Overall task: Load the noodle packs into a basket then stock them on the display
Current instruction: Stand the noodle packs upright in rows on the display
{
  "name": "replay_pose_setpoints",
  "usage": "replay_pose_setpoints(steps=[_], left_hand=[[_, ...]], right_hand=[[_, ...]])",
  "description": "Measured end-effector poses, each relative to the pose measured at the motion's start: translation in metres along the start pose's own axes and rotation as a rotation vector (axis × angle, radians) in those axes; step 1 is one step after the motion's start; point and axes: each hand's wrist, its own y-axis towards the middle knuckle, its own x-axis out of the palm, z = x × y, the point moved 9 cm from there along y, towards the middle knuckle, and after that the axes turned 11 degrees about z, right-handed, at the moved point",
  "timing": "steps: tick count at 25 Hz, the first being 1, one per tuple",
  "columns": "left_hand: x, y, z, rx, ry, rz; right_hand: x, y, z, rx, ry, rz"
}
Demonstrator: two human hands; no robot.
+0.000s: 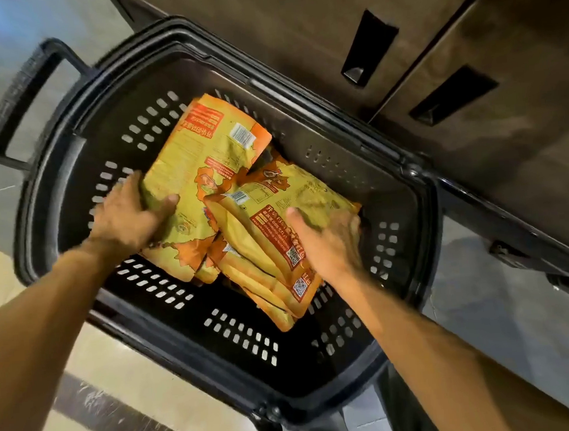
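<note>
A black perforated plastic basket [350, 163] fills the middle of the view. Inside lie several yellow-and-orange noodle packs in two bunches. My left hand [131, 212] grips the left bunch [201, 157] at its near edge, thumb on top and fingers underneath. My right hand [332, 242] lies over the right bunch [265, 247], thumb across the top pack and fingers wrapped round its far edge. Both bunches sit low in the basket, printed backs and barcodes facing up.
The basket's pull handle [19, 99] sticks out at the upper left. A dark cabinet front [449, 35] with two slot handles stands close behind the basket on the right. Pale tiled floor [95, 366] with a dark strip lies below left.
</note>
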Motion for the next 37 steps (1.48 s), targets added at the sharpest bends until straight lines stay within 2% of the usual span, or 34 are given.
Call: replay_pose_setpoints(steps=[2, 5, 7, 12, 16, 22, 25, 29, 33, 37], left_hand=[[-0.006, -0.001, 0.008, -0.139, -0.181, -0.069], [-0.02, -0.002, 0.024, -0.156, -0.117, -0.083], [-0.026, -0.002, 0.03, -0.157, -0.124, -0.086], [-0.046, -0.009, 0.05, -0.047, -0.007, -0.006], [-0.051, -0.02, 0.072, -0.017, 0.061, -0.035], [-0.039, -0.044, 0.076, -0.048, -0.144, -0.224], [-0.054, -0.059, 0.057, -0.181, -0.331, -0.116], [-0.084, -0.099, 0.026, -0.333, -0.545, -0.055], [-0.159, -0.159, 0.01, -0.465, -0.81, 0.063], [-0.23, -0.212, 0.032, -0.433, -1.03, 0.091]], right_hand=[[0.004, -0.001, 0.016, 0.261, 0.091, -0.063], [0.01, -0.009, 0.025, 0.479, 0.405, -0.182], [0.008, -0.005, 0.023, 0.486, 0.54, -0.184], [0.01, -0.005, 0.007, 0.527, 0.603, -0.285], [0.004, -0.013, 0.008, 0.59, 0.77, -0.358], [0.002, -0.039, 0.007, 0.497, 0.845, -0.381], [-0.008, -0.056, 0.01, 0.448, 0.84, -0.41], [-0.045, -0.087, -0.014, 0.272, 0.753, -0.465], [-0.105, -0.126, -0.08, 0.054, 0.699, -0.479], [-0.167, -0.161, -0.157, -0.141, 0.734, -0.515]])
